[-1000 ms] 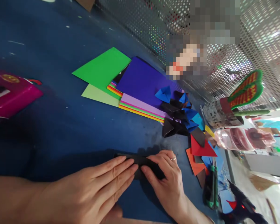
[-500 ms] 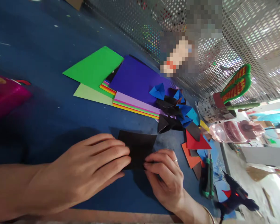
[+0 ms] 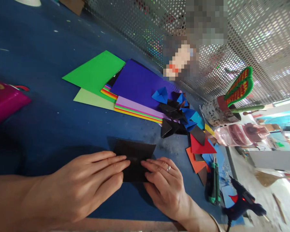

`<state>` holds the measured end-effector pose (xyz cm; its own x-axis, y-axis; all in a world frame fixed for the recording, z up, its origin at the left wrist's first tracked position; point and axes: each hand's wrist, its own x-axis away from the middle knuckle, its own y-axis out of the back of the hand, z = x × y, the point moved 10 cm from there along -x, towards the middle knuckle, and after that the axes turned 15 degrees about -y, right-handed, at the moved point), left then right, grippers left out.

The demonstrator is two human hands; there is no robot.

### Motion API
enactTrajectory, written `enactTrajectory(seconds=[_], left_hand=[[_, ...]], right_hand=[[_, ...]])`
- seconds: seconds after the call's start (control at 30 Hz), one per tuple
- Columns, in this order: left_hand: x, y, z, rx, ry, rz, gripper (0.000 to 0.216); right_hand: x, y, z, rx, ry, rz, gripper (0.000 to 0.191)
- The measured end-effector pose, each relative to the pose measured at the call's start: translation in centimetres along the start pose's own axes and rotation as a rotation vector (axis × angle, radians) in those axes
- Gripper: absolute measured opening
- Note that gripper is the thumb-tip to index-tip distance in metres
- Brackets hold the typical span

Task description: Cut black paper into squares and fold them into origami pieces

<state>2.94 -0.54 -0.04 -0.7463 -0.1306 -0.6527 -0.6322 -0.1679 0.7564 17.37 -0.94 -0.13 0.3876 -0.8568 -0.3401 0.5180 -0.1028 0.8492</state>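
Observation:
A small square of black paper [image 3: 136, 161] is between my two hands above the blue table, its shadow falling beneath. My left hand [image 3: 87, 183] grips its left side, with the fingers stretched together over the face. On the right edge, my right hand [image 3: 164, 183] has bent fingers on top and the thumb below; it wears a ring. Beyond the paper lie several folded black paper pieces [image 3: 170, 128] and folded blue pieces [image 3: 160, 95]. Part of the black sheet is hidden under my fingers.
Coloured paper sheets [image 3: 140, 79] lie stacked farther back. To the right are red paper [image 3: 200, 145], a green-handled cutter [image 3: 215, 183], a glue gun [image 3: 244, 199] with a red light, and a pink bottle [image 3: 232, 133]. A magenta object [image 3: 7, 103] sits left. Perforated metal mesh [image 3: 145, 35] stands behind.
My right hand has moved left on the black paper, and its fingers now lie flatter across it. The paper and my left hand sit slightly lower in view.

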Motion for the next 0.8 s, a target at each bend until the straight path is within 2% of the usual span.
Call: enactTrajectory(seconds=[0.1, 0.27, 0.33, 0.4, 0.5, 0.63, 0.77, 0.8], left_hand=[[0.1, -0.5, -0.5, 0.004, -0.075, 0.032, 0.051], [0.3, 0.7, 0.5, -0.035, -0.010, -0.057, 0.053], [0.0, 0.2, -0.3, -0.041, -0.096, 0.003, 0.050], [0.2, 0.0, -0.8, -0.062, -0.122, 0.015, 0.051], [1.4, -0.4, -0.7, -0.073, -0.033, -0.021, 0.052], [2.6, -1.2, -0.6, 0.027, 0.058, -0.036, 0.049], [2.0, 0.1, 0.1, 0.068, 0.086, -0.095, 0.040], [1.5, -0.2, 0.1, 0.098, 0.065, -0.040, 0.035]], right_hand=[[0.0, 0.0, -0.1, -0.009, -0.007, -0.001, 0.014], [0.0, 0.0, 0.0, 0.002, 0.005, -0.006, 0.013], [0.0, 0.1, 0.1, 0.017, 0.017, -0.010, 0.012], [0.1, 0.1, 0.3, 0.030, 0.032, -0.016, 0.013], [0.1, 0.1, 0.4, 0.042, 0.036, -0.013, 0.013], [0.1, 0.2, 0.4, 0.023, 0.025, -0.022, 0.014], [0.1, 0.7, 0.4, -0.055, -0.001, -0.032, 0.012], [0.1, 0.7, 0.3, -0.072, -0.013, -0.029, 0.011]])
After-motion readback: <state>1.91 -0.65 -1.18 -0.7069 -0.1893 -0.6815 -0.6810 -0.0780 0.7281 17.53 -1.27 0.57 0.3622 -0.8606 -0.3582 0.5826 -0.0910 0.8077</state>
